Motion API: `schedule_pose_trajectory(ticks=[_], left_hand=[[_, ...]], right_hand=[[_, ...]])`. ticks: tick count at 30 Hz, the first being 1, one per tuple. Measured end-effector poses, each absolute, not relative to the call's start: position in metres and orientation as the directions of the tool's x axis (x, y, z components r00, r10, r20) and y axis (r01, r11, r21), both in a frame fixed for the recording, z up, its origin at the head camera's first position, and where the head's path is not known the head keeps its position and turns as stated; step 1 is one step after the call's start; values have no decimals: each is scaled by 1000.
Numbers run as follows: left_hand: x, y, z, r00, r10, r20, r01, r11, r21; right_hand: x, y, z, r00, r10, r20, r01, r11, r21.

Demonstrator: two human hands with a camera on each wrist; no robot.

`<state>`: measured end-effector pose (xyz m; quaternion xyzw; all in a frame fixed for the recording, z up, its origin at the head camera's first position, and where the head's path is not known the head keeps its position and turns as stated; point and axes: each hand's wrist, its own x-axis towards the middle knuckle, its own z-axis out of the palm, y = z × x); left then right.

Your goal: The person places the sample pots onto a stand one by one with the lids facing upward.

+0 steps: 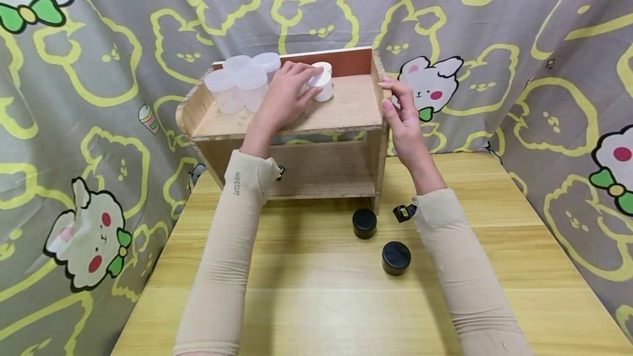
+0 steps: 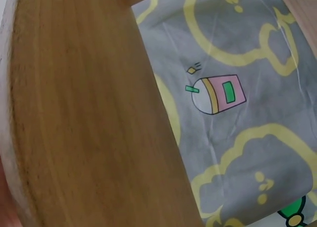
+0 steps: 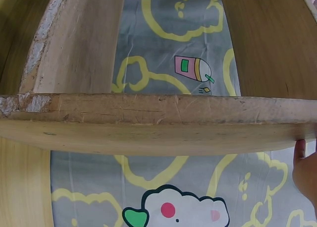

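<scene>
On the top board of a small wooden shelf (image 1: 346,117), my left hand (image 1: 286,92) pinches a small white jar (image 1: 323,91) between thumb and fingers. Another white jar (image 1: 323,65) stands just behind it, partly covered. To the left of this hand several translucent lidded plastic jars (image 1: 228,92) are grouped together. My right hand (image 1: 407,122) holds the shelf's right side panel (image 1: 378,73) near its upper edge. In the right wrist view a fingertip (image 3: 300,150) touches the panel's outer face. The left wrist view shows mostly a wooden panel (image 2: 94,108); the held jar is hidden there.
Two round black-lidded containers (image 1: 396,258) stand on the wooden table (image 1: 321,312) in front of the shelf's right side. A lower board (image 1: 321,169) lies beneath the top one. Patterned grey curtain (image 1: 494,21) surrounds the table behind and at both sides.
</scene>
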<state>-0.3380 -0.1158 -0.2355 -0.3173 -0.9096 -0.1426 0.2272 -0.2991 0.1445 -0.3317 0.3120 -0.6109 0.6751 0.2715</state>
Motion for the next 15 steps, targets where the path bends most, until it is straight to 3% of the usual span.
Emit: schedule_pose_trajectory(ticks=[15], left_hand=[[-343, -112, -246, -721, 446, 530, 596, 790, 145]], right_hand=[[-299, 144, -332, -651, 4, 759, -755, -105, -647]])
